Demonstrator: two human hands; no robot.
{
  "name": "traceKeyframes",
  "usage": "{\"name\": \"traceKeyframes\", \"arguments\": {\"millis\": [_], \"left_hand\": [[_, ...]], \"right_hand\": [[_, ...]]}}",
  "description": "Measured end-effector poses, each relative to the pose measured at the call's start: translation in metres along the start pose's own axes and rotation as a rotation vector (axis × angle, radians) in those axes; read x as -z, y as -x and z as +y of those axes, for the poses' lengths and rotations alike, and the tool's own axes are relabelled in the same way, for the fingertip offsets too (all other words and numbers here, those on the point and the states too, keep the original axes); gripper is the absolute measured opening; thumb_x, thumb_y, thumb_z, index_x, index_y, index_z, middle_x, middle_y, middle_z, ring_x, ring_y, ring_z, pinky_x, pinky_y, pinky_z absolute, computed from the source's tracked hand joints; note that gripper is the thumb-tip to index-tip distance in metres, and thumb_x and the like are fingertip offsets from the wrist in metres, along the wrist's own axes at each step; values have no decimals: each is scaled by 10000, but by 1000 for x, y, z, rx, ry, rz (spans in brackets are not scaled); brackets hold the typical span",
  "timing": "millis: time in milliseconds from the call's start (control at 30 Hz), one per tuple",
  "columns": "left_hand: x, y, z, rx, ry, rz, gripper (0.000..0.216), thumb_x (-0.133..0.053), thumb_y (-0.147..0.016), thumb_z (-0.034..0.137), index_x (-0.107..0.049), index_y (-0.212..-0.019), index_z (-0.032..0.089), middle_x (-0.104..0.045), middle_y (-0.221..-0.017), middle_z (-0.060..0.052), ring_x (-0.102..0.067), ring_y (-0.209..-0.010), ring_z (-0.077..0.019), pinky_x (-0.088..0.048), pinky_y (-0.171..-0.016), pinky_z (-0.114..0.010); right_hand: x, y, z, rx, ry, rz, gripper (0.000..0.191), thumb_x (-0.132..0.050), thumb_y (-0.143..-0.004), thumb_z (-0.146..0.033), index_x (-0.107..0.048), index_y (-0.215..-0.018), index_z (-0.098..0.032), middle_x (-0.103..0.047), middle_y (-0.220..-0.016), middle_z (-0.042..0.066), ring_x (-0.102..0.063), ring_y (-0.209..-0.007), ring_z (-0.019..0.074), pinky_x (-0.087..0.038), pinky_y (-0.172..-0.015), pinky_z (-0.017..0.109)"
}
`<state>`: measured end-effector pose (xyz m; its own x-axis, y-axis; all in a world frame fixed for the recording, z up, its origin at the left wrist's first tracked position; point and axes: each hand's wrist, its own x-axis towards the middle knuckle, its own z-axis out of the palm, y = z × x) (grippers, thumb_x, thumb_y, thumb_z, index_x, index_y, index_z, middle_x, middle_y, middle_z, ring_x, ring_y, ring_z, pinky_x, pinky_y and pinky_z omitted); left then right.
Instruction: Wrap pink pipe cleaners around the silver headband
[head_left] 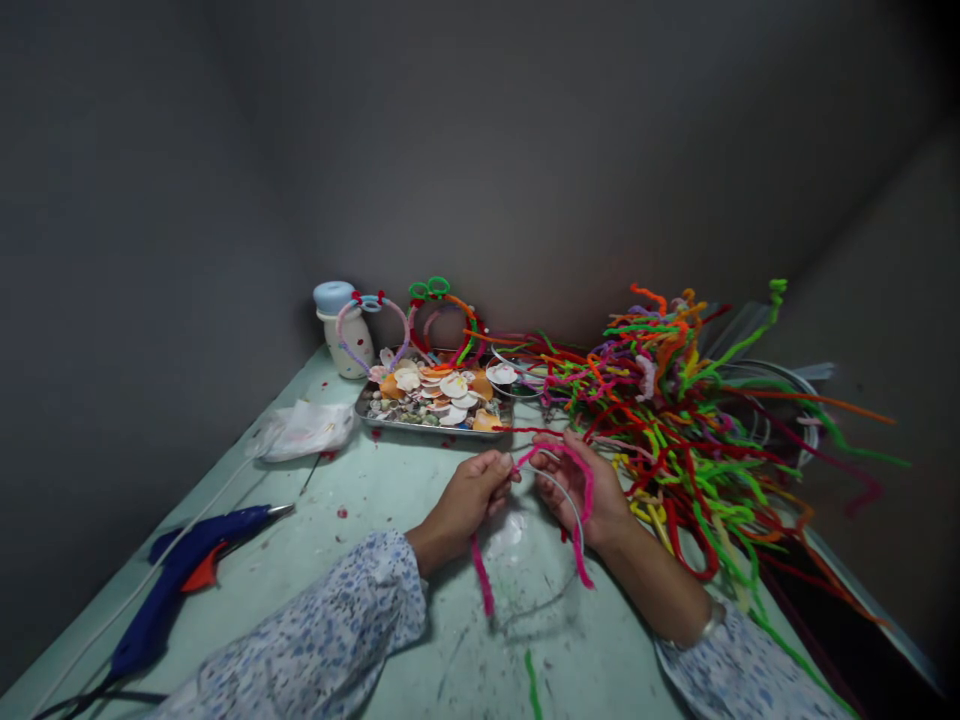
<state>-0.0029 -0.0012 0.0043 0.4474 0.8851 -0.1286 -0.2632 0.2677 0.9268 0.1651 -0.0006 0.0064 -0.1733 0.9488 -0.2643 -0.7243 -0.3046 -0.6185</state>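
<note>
My left hand is closed in a pinch on a fuzzy pink pipe cleaner and the end of a thin, pale curved hoop. One end of the pipe cleaner hangs below that hand. From the pinch, the strand arches to the right and drops past my right palm. My right hand has its fingers curled round the arched part, with the hoop passing in front of them. How firmly it grips is hard to see. The lower part of the hoop is blurred above the pale green table.
Behind my hands stands a metal tray of shells, with two decorated hoops upright near it. A blue-lidded jar and a white packet are left. A blue glue gun lies front left. Tangled pipe cleaners crowd the right.
</note>
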Motion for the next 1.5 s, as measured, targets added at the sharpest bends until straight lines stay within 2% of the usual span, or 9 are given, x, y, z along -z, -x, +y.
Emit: {"name": "traceKeyframes", "arguments": {"millis": [100, 233, 333, 433, 567, 733, 1000, 1333, 1500], "left_hand": [[0, 0, 0, 16, 29, -32, 368, -563, -803, 512, -517, -760, 150, -315, -570, 69, -203, -433, -36, -144, -388, -183], [-1, 1, 1, 26, 47, -60, 369, -557, -809, 514, -524, -772, 148, -275, -553, 78, -192, -429, -35, -136, -395, -184], [0, 1, 2, 24, 78, -52, 350, -562, -814, 494, -520, -781, 148, -272, -556, 81, -177, -427, -31, -127, -394, -184], [0, 0, 4, 26, 96, -21, 328, -573, -814, 468, -509, -784, 148, -292, -551, 82, -182, -416, -26, -123, -388, -181], [0, 0, 5, 10, 43, 28, 332, -569, -814, 470, -491, -772, 149, -365, -566, 68, -255, -402, -19, -136, -382, -175], [0, 0, 4, -21, -1, 65, 349, -582, -801, 472, -460, -715, 156, -386, -559, 66, -285, -402, -19, -162, -386, -176], [0, 0, 4, -8, -19, 93, 365, -612, -766, 493, -483, -713, 155, -374, -536, 74, -254, -398, -23, -158, -387, -187], [2, -1, 4, 26, 55, 96, 367, -627, -756, 491, -554, -781, 132, -376, -556, 70, -231, -403, -14, -134, -391, -182], [2, -1, 5, 36, 88, 80, 374, -621, -765, 491, -563, -807, 124, -356, -551, 74, -212, -403, -13, -116, -390, -187]], "right_hand": [[4, -3, 0, 0, -24, -41, 220, -590, -820, -319, -675, -902, -134, -709, -661, 78, -646, -512, 139, -533, -465, 205], [7, -4, 2, 21, -6, -43, 162, -636, -748, -181, -683, -898, -143, -705, -659, 45, -633, -517, 122, -527, -477, 189], [6, -3, 5, 30, 71, -33, 254, -690, -708, -116, -680, -956, -170, -711, -716, 19, -620, -535, 91, -518, -501, 155], [4, -2, 9, 31, 169, -68, 287, -720, -718, -149, -673, -996, -198, -718, -790, 19, -606, -527, 75, -502, -488, 146], [2, -2, 12, 18, 204, -73, 115, -700, -766, -282, -673, -823, -185, -705, -740, 31, -603, -506, 87, -466, -426, 153], [2, 0, 11, -66, 161, -115, 259, -656, -785, -444, -649, -794, -185, -666, -650, 18, -616, -518, 107, -478, -441, 170], [0, 5, 10, -47, 171, -135, 197, -732, -730, -353, -651, -782, -181, -616, -590, -8, -579, -506, 87, -497, -477, 164], [4, -2, 4, 87, 17, -75, 153, -625, -771, -287, -629, -678, -166, -636, -632, 16, -576, -526, 109, -495, -482, 199], [5, -1, -2, 63, -20, -93, 167, -561, -777, -295, -655, -770, -157, -572, -520, 2, -510, -436, 115, -433, -406, 210]]}}
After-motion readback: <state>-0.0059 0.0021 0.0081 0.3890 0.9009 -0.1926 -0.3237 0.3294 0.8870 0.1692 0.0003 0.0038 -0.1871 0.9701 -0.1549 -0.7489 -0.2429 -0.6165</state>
